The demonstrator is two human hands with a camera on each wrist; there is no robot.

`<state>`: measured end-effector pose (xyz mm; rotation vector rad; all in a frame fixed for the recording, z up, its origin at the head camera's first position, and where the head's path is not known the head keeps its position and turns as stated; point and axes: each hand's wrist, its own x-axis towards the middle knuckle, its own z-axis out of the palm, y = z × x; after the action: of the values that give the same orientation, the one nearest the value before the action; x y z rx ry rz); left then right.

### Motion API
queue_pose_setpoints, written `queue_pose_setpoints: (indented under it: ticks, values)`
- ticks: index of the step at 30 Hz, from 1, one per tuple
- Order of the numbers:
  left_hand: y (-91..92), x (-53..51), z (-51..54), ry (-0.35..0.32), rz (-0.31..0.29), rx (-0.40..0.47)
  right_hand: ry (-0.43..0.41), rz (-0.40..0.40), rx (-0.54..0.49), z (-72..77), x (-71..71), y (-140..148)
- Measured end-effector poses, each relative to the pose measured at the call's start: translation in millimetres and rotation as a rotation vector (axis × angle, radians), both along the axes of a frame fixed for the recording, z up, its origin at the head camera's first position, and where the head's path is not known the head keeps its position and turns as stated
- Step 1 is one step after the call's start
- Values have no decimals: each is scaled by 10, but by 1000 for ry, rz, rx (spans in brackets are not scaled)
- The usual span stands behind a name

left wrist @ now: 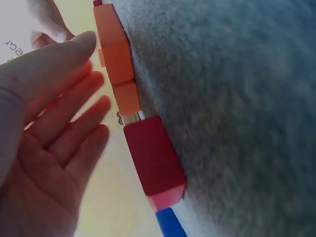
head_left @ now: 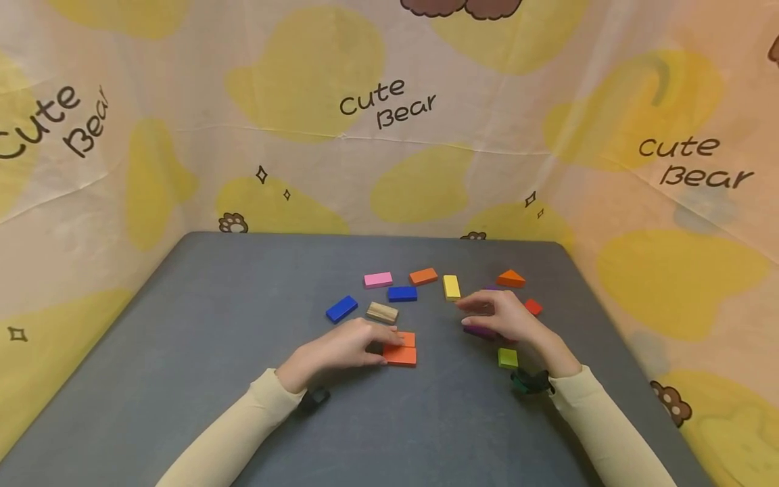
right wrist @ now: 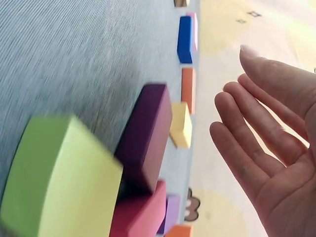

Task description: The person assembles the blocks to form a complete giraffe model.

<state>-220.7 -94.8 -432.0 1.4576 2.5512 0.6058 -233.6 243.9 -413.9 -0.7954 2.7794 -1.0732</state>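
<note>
In the head view my left hand (head_left: 349, 346) is over the left side of two orange blocks (head_left: 402, 356) lying against each other. The left wrist view shows its fingers loosely extended, holding nothing, with the thumb (left wrist: 84, 43) near an orange block (left wrist: 113, 44). A dark red block (left wrist: 154, 155) lies close to them; the hand hides it in the head view. My right hand (head_left: 510, 316) hovers above a purple block (head_left: 479, 331), partly covering it. In the right wrist view its fingers are relaxed and grip nothing; the dark purple block (right wrist: 145, 133) stands apart from them.
Behind the hands lie a wooden block (head_left: 382, 312), blue blocks (head_left: 342, 309), a pink block (head_left: 378, 280), another orange block (head_left: 423, 276) and a yellow block (head_left: 451, 287). On the right are a green block (head_left: 508, 358), a red block (head_left: 533, 307) and an orange triangle (head_left: 510, 278). Patterned cloth surrounds the grey table.
</note>
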Motion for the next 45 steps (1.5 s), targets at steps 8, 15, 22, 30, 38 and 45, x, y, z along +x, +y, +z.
queue_pose_setpoints:
  ticks: [8,15,22,30,38,45]
  values:
    - [11,-2,-9,-49,32,-17,5,-48,-25,-57,51,193]
    - [23,-5,-14,-28,40,-1,-27,-64,-1,-141,87,281]
    - [22,8,-5,-61,54,8,-2,-59,28,-227,85,298]
    - [24,7,-20,-65,61,7,6,-42,87,-229,88,250]
    - [21,-1,-31,-61,60,16,25,-31,116,-226,72,217]
    - [17,1,-30,-70,60,12,25,-23,96,-232,64,196]
